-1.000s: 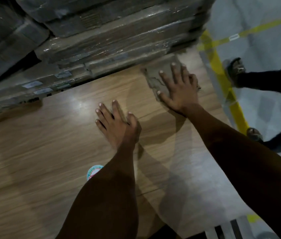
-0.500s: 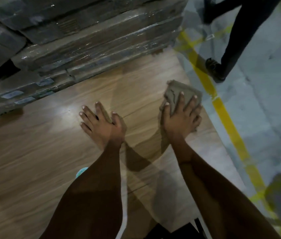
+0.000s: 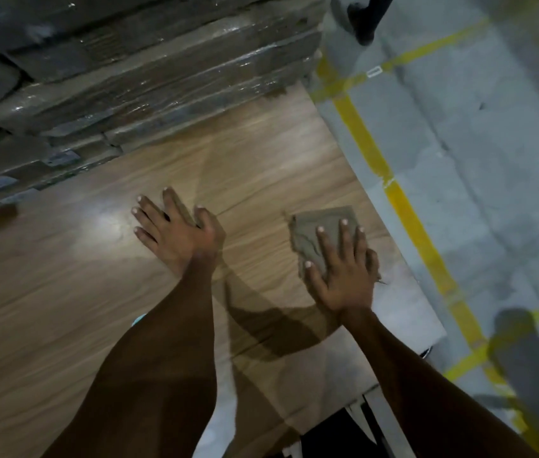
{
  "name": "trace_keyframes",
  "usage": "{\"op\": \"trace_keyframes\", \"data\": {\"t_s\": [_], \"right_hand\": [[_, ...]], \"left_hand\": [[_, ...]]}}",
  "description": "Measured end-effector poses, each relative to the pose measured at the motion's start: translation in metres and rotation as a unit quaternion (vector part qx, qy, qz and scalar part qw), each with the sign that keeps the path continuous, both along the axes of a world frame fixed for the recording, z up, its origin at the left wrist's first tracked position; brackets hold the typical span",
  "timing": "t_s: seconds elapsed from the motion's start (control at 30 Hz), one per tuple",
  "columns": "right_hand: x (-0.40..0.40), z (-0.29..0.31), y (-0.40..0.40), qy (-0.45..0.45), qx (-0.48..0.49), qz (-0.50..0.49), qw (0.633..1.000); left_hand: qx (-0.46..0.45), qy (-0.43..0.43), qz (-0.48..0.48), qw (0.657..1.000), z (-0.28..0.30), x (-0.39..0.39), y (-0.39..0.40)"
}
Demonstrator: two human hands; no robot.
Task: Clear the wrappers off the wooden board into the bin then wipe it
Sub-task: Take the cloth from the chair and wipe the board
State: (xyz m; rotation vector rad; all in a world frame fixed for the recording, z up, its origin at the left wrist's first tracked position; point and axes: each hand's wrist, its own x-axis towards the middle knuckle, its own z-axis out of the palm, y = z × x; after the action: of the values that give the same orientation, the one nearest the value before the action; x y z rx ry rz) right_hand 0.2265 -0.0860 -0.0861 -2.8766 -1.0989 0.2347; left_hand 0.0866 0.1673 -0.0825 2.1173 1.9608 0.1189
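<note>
While its long axis runs from lower left toward the upper right, the glossy brown wood-grain board (image 3: 261, 166) ends at a grey floor. Spread flat, the right hand (image 3: 344, 272) presses a folded grey-brown cloth (image 3: 321, 226) near the board's right edge. Fingers extended, the left hand (image 3: 175, 233) rests flat on bare wood.

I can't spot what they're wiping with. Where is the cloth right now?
In the head view the grey cloth lies flat under the right hand, on the wooden board near its right edge, beside the yellow floor line.
</note>
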Motion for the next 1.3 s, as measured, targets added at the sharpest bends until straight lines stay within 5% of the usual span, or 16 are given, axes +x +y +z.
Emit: {"op": "trace_keyframes", "data": {"t_s": [0.13,0.27,0.57,0.8,1.0,1.3], "right_hand": [[-0.011,0.005,-0.023,0.014,0.004,-0.237,0.971],[-0.018,0.007,-0.035,0.027,-0.012,-0.139,0.990],[-0.016,0.008,-0.034,0.026,0.006,-0.158,0.987],[-0.016,0.010,-0.035,0.028,0.002,-0.155,0.988],[-0.018,0.010,-0.033,0.032,0.006,-0.161,0.986],[-0.020,0.009,-0.031,0.012,0.003,-0.160,0.987]], "left_hand": [[0.001,-0.004,0.000,1.000,0.002,0.000,-0.001],[0.003,-0.008,0.001,1.000,0.003,0.000,0.000],[0.014,-0.011,-0.028,0.999,0.004,-0.001,-0.002],[0.022,0.015,-0.219,0.975,0.002,0.002,-0.052],[0.014,-0.014,-0.249,0.968,0.005,-0.017,-0.181],[0.013,-0.023,-0.222,0.975,0.008,-0.015,-0.181]]}}
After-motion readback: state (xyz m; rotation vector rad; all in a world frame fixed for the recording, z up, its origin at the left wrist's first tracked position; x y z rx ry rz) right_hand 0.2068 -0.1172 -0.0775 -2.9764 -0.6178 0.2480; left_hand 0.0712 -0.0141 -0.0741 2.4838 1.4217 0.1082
